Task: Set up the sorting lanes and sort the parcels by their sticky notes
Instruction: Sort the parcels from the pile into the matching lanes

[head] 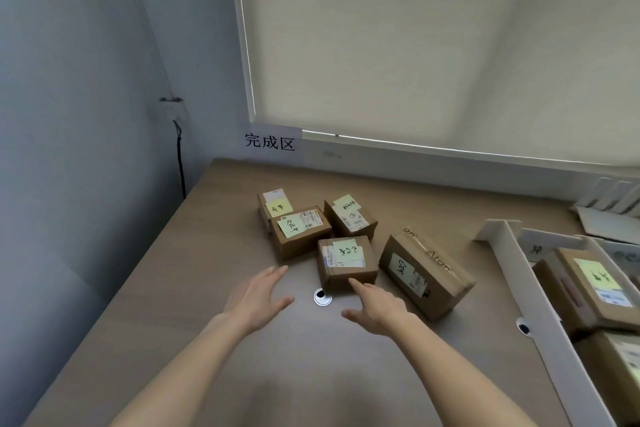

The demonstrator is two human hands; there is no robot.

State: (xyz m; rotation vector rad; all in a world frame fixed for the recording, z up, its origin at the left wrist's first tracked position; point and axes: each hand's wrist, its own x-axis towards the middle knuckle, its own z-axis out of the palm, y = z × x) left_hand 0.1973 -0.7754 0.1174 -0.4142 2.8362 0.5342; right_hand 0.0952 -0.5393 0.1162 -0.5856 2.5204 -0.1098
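Head view showed the left hand [258, 300] and right hand [377, 308] empty, fingers straight, by the nearest parcel [346, 262] among five clustered on the table [173, 288]. Tight packing risked knocking a neighbouring box [424, 279] or peeling a sticky note [347, 250].

parcels [346, 239] mid-table, divider [526, 288] right — more beyond

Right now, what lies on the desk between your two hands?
In the head view, a round cable grommet sits in the desk between the left hand and the right hand; otherwise bare desktop.
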